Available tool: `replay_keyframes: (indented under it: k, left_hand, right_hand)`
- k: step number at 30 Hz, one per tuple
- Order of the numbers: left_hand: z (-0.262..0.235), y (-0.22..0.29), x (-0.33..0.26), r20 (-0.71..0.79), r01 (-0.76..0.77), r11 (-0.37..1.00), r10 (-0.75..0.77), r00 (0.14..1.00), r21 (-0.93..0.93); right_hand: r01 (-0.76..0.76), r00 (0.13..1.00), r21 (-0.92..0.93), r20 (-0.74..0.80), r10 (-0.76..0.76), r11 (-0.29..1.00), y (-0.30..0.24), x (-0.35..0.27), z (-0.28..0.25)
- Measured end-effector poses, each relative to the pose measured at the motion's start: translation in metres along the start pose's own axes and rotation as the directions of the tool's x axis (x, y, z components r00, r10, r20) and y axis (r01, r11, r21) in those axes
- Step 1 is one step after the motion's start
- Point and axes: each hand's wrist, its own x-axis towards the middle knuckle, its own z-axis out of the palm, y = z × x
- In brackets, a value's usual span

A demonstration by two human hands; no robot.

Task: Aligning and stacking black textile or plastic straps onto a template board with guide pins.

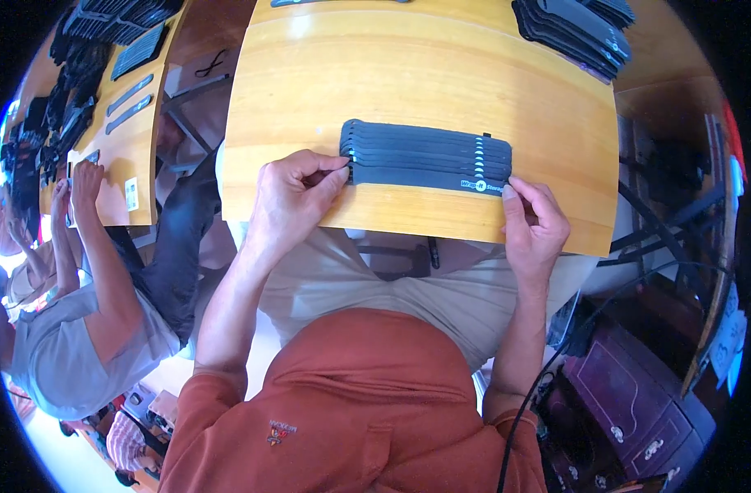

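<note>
Several dark grey fabric straps (424, 148) lie overlapped in a row on the wooden table, each edge showing below the one behind it. A column of pale printed marks runs near their right ends. At the left end of the nearest strap (408, 177), my left hand (297, 193) is closed in a pinch of thumb and forefinger. My right hand (535, 218) pinches that same strap's right end, thumb on top. The strap lies flat along the front of the row, and the fingertips partly cover both of its ends.
A stack of dark straps (576, 37) sits at the table's (293, 90) far right corner. Another strap (334, 2) lies at the far edge. To the left, a co-worker (88, 320) handles something at a second table (141, 193) with more straps. A black cable (527, 394) hangs by my right arm.
</note>
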Motion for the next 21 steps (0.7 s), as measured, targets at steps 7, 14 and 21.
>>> replay_keyframes:
  k: [7, 14, 21]
  left_hand:
    - [0.0014, -0.001, -0.0005, -0.004, 0.022, 0.999, -0.023, 1.0, -0.026]
    - [0.0008, 0.0018, 0.0003, -0.014, 0.076, 0.997, -0.077, 0.997, -0.028]
    - [-0.0004, -0.0008, 0.0002, -0.001, 0.064, 0.996, -0.064, 0.998, -0.065]
  right_hand:
    - [0.016, 1.0, 0.012, -0.024, -0.016, 1.0, 0.0018, -0.0002, 0.0019]
    - [0.012, 0.999, -0.009, -0.033, -0.012, 1.0, 0.0029, 0.0, 0.0034]
    - [0.042, 0.998, -0.033, -0.036, -0.043, 0.999, 0.0026, 0.0004, 0.0055]
